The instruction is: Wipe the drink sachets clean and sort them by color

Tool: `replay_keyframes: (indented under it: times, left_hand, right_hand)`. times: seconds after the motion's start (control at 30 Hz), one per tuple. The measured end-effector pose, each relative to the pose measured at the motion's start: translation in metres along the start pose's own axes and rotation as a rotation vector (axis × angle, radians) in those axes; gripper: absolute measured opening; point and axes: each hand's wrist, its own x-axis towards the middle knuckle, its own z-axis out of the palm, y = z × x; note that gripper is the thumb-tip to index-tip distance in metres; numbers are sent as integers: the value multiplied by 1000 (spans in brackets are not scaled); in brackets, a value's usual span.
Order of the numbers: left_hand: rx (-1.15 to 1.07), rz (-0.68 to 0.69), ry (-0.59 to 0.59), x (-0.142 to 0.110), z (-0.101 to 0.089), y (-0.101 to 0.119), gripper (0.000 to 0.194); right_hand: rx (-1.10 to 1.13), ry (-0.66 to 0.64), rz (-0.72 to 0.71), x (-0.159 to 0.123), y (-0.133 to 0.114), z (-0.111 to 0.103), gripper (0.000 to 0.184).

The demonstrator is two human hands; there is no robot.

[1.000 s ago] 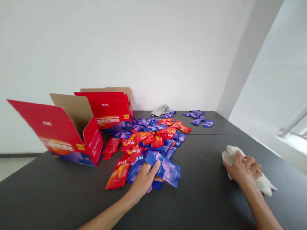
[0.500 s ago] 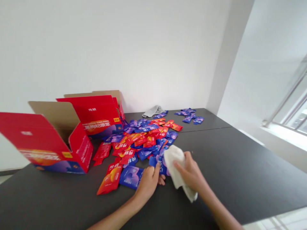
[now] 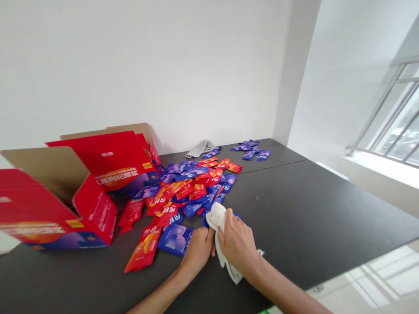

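Observation:
My right hand [image 3: 238,240] is closed round a crumpled white cloth [image 3: 216,214], one end of which hangs down below the fingers. Right beside it, my left hand [image 3: 198,249] grips a blue pouch [image 3: 205,219], mostly hidden behind the cloth and both hands. The cloth is against this pouch. Another blue pouch [image 3: 176,240] lies flat to the left of my left hand, with a red pouch [image 3: 144,249] next to it. Behind my hands spreads a heap of red and blue pouches [image 3: 186,189].
Two open red cartons, a nearer one [image 3: 94,213] and a farther one [image 3: 124,157], stand on the left of the black table [image 3: 310,205]. At the back lie a grey cloth [image 3: 200,148] and several blue pouches [image 3: 250,149]. A white wall rises behind.
My right hand has moved left with the white cloth, from beside the held pouch to over it, up against my left hand. The view has turned slightly right.

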Motion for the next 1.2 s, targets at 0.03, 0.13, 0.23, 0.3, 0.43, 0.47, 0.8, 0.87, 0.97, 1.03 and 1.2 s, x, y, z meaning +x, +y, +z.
replay_keyframes:
  times: [0.03, 0.13, 0.23, 0.3, 0.43, 0.47, 0.8, 0.87, 0.97, 1.03, 1.2]
  left_hand:
    - [-8, 7, -16, 0, 0, -1, 62]
    - [-26, 27, -30, 0, -1, -1, 64]
    - [1, 24, -25, 0, -2, -2, 64]
    - [16, 25, -33, -1, -2, -2, 65]
    - [-13, 46, -52, -2, -1, 0, 64]
    - [-14, 50, -50, -2, -1, 0, 64]
    - [-16, 83, -66, -5, -1, 4, 65]
    - [-6, 96, -61, -6, 0, 4, 66]
    - [2, 128, -44, -8, -2, 7, 62]
    - [-16, 140, -9, -10, -6, 10, 58]
    - [-96, 101, 268, -7, -39, 18, 47]
  right_hand:
    - [-36, 1, 55, 1, 0, -1, 19]
    - [-96, -13, 181, 5, 4, -5, 19]
    - [-18, -44, 26, 2, 4, -6, 25]
    - [3, -50, -36, 0, 3, -5, 28]
    - [-93, -60, 163, 3, 6, -9, 21]
    - [-92, -63, 158, 4, 7, -9, 20]
    - [-63, -80, 120, 3, 7, -8, 22]
    - [-32, -72, 24, 1, 7, -6, 28]
    - [-59, -67, 30, 2, 13, -5, 28]
    - [-104, -86, 145, 8, 24, -8, 23]
    - [-69, -150, 240, 20, 53, -18, 29]
